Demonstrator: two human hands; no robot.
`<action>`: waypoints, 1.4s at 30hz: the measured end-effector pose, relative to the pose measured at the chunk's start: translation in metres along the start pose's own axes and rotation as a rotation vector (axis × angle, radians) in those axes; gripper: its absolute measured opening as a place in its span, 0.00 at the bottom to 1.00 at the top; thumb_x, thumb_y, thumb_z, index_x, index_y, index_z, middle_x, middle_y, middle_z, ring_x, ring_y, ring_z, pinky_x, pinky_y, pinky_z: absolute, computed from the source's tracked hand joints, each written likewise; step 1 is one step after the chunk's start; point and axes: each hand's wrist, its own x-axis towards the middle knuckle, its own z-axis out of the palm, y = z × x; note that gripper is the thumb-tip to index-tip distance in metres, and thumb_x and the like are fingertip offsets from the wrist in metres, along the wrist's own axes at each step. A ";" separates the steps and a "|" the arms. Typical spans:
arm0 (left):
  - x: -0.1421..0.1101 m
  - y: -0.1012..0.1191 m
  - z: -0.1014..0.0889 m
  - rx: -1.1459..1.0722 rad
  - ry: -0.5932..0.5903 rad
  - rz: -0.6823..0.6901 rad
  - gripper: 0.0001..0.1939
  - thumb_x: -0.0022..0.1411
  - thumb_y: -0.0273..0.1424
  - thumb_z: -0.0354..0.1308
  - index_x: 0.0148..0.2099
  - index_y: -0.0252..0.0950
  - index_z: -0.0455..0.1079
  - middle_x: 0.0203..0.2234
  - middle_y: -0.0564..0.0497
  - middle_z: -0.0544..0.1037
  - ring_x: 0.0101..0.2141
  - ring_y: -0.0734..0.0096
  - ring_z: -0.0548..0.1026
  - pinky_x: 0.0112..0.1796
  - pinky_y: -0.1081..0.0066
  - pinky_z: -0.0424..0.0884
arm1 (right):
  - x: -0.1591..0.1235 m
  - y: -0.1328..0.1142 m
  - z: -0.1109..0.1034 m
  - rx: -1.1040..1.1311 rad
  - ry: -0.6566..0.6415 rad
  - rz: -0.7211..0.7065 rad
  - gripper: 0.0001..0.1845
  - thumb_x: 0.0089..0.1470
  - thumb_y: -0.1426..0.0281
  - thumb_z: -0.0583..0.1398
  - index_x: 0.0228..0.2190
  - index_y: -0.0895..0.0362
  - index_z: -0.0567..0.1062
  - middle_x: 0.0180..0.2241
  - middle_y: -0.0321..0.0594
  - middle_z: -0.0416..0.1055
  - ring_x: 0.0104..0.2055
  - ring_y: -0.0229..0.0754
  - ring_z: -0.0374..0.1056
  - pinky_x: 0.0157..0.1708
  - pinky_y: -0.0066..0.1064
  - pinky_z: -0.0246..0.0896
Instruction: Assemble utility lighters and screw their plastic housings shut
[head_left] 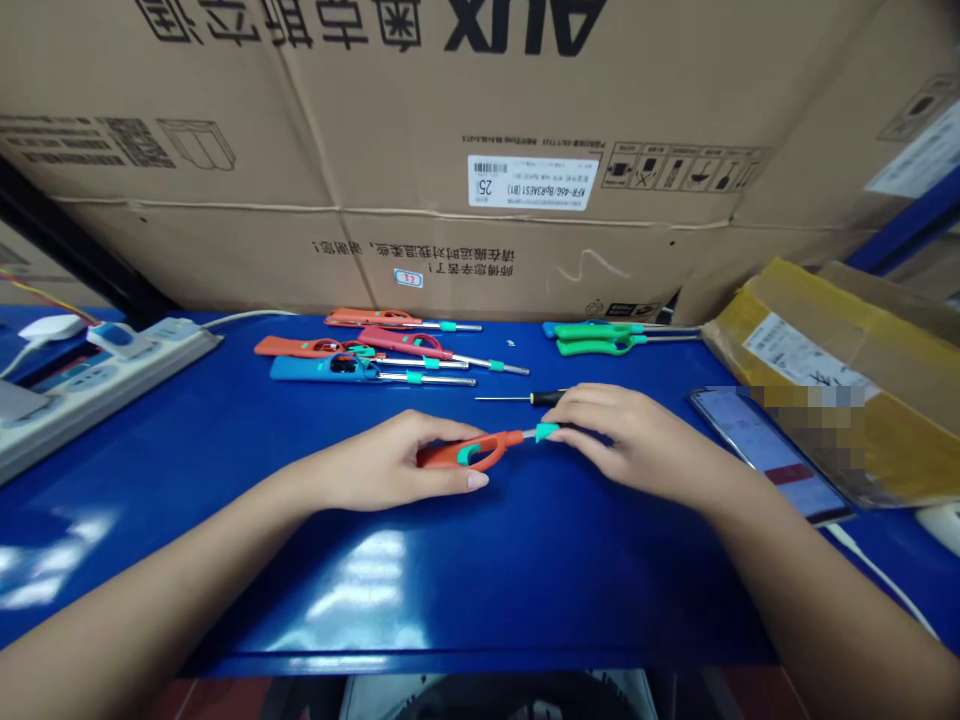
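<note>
An orange long-nosed gas lighter (494, 451) with a green trigger lies level between my two hands, just above the blue tabletop (525, 580). My left hand (397, 462) is wrapped round its handle. At the other end, my right hand (622, 435) pinches the metal tube near the green collar (546, 431); its fingers hide the tip. A screwdriver (544, 398) with a black and yellow handle lies right behind my right fingers. Farther back on the left are an orange lighter (364, 317), a red lighter (397, 343) and a blue lighter (322, 369).
Green lighters (596, 340) lie at the back right, beside a yellow-taped carton (832, 380). A phone (765, 450) rests right of my right hand. A white power strip (112, 385) runs along the left. A big cardboard box (405, 120) walls off the back.
</note>
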 end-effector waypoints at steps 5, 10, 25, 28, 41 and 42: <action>0.004 -0.003 0.013 -0.158 0.014 0.000 0.22 0.65 0.47 0.60 0.50 0.35 0.77 0.33 0.53 0.72 0.32 0.71 0.65 0.33 0.74 0.64 | 0.003 -0.010 0.011 0.057 0.039 -0.053 0.11 0.69 0.69 0.55 0.44 0.57 0.77 0.41 0.46 0.78 0.43 0.45 0.73 0.46 0.39 0.70; 0.004 -0.005 0.019 -0.192 0.019 -0.016 0.20 0.63 0.46 0.62 0.47 0.36 0.78 0.31 0.54 0.73 0.32 0.70 0.66 0.33 0.73 0.65 | 0.002 -0.013 0.012 0.078 -0.016 -0.052 0.10 0.68 0.68 0.57 0.44 0.57 0.77 0.40 0.44 0.77 0.43 0.44 0.72 0.45 0.38 0.69; 0.005 0.003 0.030 -0.379 0.002 -0.076 0.17 0.62 0.43 0.64 0.47 0.36 0.76 0.34 0.53 0.72 0.34 0.70 0.64 0.33 0.73 0.63 | 0.000 -0.015 0.018 -0.145 0.037 -0.232 0.12 0.66 0.79 0.52 0.40 0.62 0.76 0.35 0.46 0.77 0.36 0.44 0.67 0.39 0.37 0.67; 0.005 0.003 0.028 -0.405 -0.023 -0.072 0.17 0.63 0.43 0.64 0.44 0.34 0.74 0.33 0.54 0.69 0.33 0.72 0.61 0.33 0.73 0.61 | 0.000 -0.015 0.019 -0.130 0.058 -0.245 0.13 0.66 0.79 0.52 0.40 0.62 0.76 0.35 0.46 0.77 0.35 0.44 0.66 0.37 0.37 0.66; 0.008 -0.002 0.012 -0.441 -0.079 -0.225 0.23 0.70 0.49 0.51 0.51 0.35 0.73 0.28 0.54 0.73 0.18 0.81 0.60 0.18 0.78 0.55 | 0.001 0.008 0.006 -0.203 0.002 0.018 0.14 0.66 0.63 0.59 0.45 0.56 0.80 0.41 0.44 0.82 0.43 0.49 0.74 0.45 0.42 0.66; 0.007 -0.004 0.009 -0.478 -0.099 -0.229 0.23 0.72 0.48 0.48 0.53 0.35 0.73 0.29 0.53 0.75 0.17 0.81 0.61 0.18 0.78 0.57 | -0.001 0.013 0.001 -0.205 0.017 0.046 0.14 0.66 0.62 0.60 0.44 0.56 0.81 0.41 0.44 0.81 0.43 0.49 0.74 0.45 0.42 0.66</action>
